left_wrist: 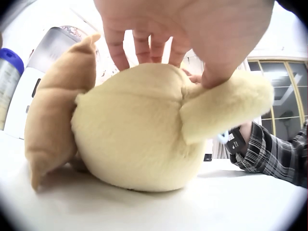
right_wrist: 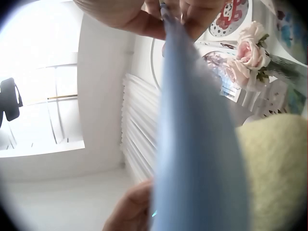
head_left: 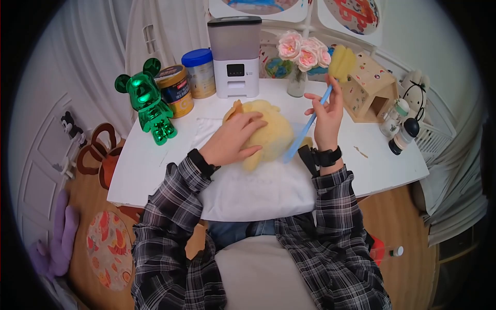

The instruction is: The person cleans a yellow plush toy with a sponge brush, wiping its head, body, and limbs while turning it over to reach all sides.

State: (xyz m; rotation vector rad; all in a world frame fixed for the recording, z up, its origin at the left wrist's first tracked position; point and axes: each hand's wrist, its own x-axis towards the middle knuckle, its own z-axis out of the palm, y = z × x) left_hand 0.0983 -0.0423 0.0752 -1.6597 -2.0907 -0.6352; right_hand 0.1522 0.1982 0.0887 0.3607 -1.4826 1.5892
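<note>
A pale yellow plush toy (head_left: 274,128) with an orange-tan part (left_wrist: 62,96) at one side sits on a white cloth (head_left: 253,194). My left hand (head_left: 230,135) holds it from above, fingers across its top and thumb on the side near me. My right hand (head_left: 329,111) grips the blue handle (head_left: 310,125) of a brush, raised to the right of the toy. Its ridged yellow head (head_left: 342,62) points up and away, and the handle's wide lower end slants down toward the toy. In the right wrist view the handle (right_wrist: 197,144) looms large, beside the toy's yellow plush (right_wrist: 276,168).
A shiny green bear figure (head_left: 150,103), two tins and a pet feeder (head_left: 235,70) stand along the back left of the white table (head_left: 137,173). Pink roses (head_left: 305,51) in a glass vase, a wooden house (head_left: 369,85) and small bottles (head_left: 405,134) line the back right.
</note>
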